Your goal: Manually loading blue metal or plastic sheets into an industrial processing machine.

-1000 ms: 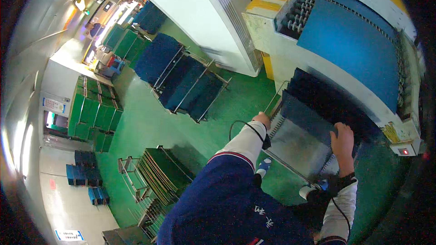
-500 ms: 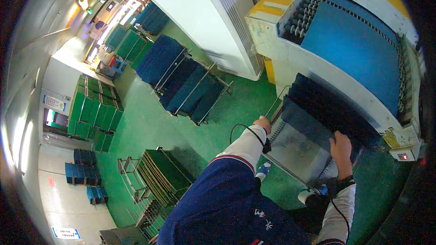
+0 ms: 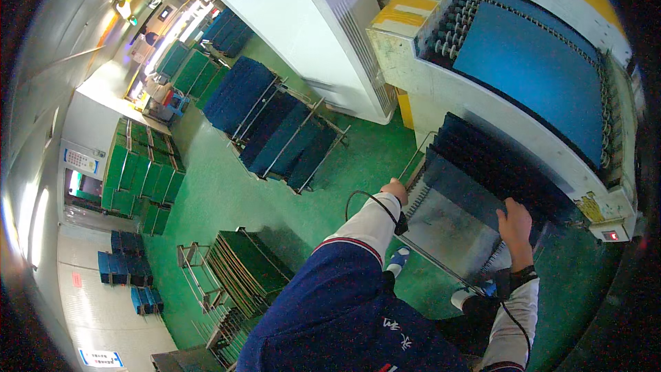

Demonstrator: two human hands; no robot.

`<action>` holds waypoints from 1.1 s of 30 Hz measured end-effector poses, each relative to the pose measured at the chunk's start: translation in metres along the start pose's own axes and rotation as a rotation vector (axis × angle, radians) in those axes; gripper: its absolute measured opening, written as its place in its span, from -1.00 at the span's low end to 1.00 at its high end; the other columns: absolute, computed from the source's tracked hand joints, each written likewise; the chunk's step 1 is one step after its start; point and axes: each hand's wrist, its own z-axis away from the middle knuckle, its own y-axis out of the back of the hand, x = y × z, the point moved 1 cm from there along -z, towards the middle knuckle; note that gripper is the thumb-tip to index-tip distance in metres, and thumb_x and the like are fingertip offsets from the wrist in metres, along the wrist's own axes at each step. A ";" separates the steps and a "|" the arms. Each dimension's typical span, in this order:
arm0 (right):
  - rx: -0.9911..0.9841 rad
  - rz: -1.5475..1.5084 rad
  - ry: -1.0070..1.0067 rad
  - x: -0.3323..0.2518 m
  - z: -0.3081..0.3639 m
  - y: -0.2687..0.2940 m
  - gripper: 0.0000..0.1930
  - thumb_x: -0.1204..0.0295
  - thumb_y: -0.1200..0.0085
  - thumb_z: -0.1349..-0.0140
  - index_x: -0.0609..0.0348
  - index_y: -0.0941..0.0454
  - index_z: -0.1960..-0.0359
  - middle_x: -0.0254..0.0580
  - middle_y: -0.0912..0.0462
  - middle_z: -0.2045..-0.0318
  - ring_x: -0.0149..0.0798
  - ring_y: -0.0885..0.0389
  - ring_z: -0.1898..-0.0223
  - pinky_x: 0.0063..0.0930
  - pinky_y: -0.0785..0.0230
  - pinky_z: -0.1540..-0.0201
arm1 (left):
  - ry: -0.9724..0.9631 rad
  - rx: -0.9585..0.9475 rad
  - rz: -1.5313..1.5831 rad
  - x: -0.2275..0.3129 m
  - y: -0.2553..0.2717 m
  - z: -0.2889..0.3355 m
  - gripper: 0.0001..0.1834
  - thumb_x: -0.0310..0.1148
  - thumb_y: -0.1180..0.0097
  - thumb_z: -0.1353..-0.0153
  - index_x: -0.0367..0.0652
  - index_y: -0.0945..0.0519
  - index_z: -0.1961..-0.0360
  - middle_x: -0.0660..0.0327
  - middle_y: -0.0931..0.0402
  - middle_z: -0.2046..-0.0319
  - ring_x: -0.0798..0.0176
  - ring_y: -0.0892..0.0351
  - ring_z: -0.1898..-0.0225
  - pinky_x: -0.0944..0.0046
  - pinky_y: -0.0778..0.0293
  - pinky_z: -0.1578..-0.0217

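Two hands are working at one metal rack (image 3: 451,224). The left hand (image 3: 396,191) is curling at the rack's left side; whether its fingers are gripping, I cannot tell. The right hand (image 3: 516,226) is reaching to the right edge of one dark front sheet (image 3: 463,182), thumb spreading from the fingers, their grip unclear. That sheet is standing in the rack before several others, too dark to count. One white machine (image 3: 482,103) is standing behind, one blue sheet (image 3: 530,72) lying full-length on top.

Head view: left fisheye, worn on head, facing down; hands (image 3: 515,229) near, floor (image 3: 213,193) stretching well beyond, tilted.
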 end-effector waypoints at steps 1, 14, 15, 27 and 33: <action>0.014 0.007 0.006 0.000 0.000 0.000 -0.61 0.30 -0.14 -0.04 0.24 -0.48 0.10 0.04 -0.59 0.25 0.07 -0.54 0.19 -0.08 -0.39 0.13 | -0.004 0.007 -0.018 -0.002 -0.006 -0.009 -0.32 -0.27 -0.18 -0.02 -0.38 -0.21 -0.11 -0.06 -0.49 0.06 -0.06 -0.57 0.05 0.11 -0.52 0.11; -0.013 0.019 -0.010 -0.004 -0.001 0.006 -0.60 0.28 -0.15 -0.04 0.26 -0.49 0.11 0.05 -0.59 0.22 0.07 -0.54 0.19 -0.10 -0.41 0.14 | -0.085 -0.020 -0.157 -0.020 -0.063 -0.086 -0.37 -0.29 -0.17 -0.02 -0.42 -0.23 -0.05 -0.09 -0.52 0.11 -0.08 -0.57 0.06 0.10 -0.53 0.12; 0.007 0.016 0.002 -0.004 0.000 0.005 -0.60 0.28 -0.16 -0.03 0.26 -0.49 0.12 0.05 -0.59 0.23 0.07 -0.55 0.20 -0.10 -0.41 0.15 | -0.044 0.061 -0.096 -0.018 -0.055 -0.075 -0.36 -0.29 -0.17 -0.02 -0.42 -0.23 -0.06 -0.09 -0.52 0.11 -0.08 -0.57 0.05 0.10 -0.52 0.12; 0.106 0.013 0.059 -0.004 0.001 0.004 -0.66 0.28 -0.19 0.00 0.24 -0.49 0.25 0.02 -0.59 0.31 0.06 -0.56 0.26 -0.10 -0.43 0.23 | -0.157 0.016 -0.279 -0.017 -0.059 -0.078 -0.40 -0.26 -0.15 -0.04 -0.39 -0.31 -0.05 -0.04 -0.44 0.02 -0.07 -0.55 0.02 0.10 -0.51 0.09; 0.042 0.035 0.026 -0.005 -0.002 0.006 -0.67 0.28 -0.19 0.00 0.22 -0.50 0.25 0.02 -0.59 0.32 0.05 -0.56 0.27 -0.10 -0.43 0.24 | -0.160 0.011 -0.403 -0.012 -0.052 -0.067 -0.47 -0.27 -0.14 -0.04 -0.36 -0.40 -0.02 0.00 -0.39 0.00 -0.05 -0.55 0.01 0.09 -0.51 0.09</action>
